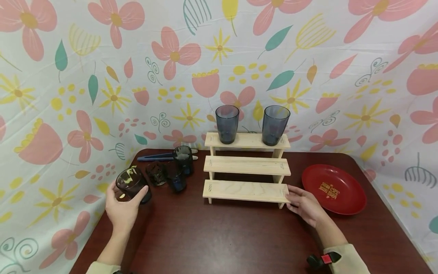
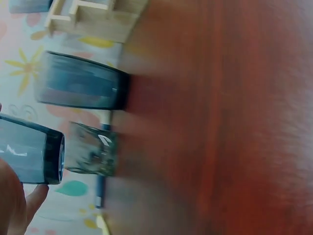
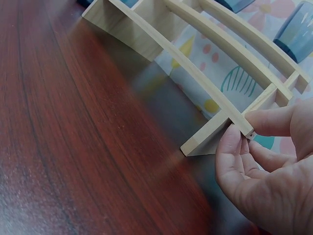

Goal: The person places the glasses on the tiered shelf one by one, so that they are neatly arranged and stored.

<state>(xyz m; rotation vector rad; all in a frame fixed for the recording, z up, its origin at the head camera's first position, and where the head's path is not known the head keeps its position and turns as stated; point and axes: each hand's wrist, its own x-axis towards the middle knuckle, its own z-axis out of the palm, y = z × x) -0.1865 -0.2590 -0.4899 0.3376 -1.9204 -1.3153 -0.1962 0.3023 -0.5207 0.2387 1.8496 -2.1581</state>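
My left hand (image 1: 122, 209) grips a dark tinted glass (image 1: 131, 180) at the table's left side. In the left wrist view, that glass (image 2: 29, 152) is held above the tabletop, its base toward the middle of the picture. Just right of it stand a short patterned glass (image 1: 156, 174) and two dark tumblers, one nearer (image 1: 175, 179) and one farther back (image 1: 184, 160). My right hand (image 1: 304, 205) pinches the right end of the lowest step of a three-tier wooden rack (image 1: 246, 191), thumb above and fingers below. Two blue-grey glasses, left (image 1: 227, 123) and right (image 1: 275, 125), stand on its top step.
A red oval plate (image 1: 349, 190) with gold lettering lies right of the rack. Behind the dark glasses is a long blue-handled utensil (image 1: 155, 157), partly hidden. A flower-patterned cloth (image 1: 137, 76) hangs behind the dark brown table (image 1: 219, 239).
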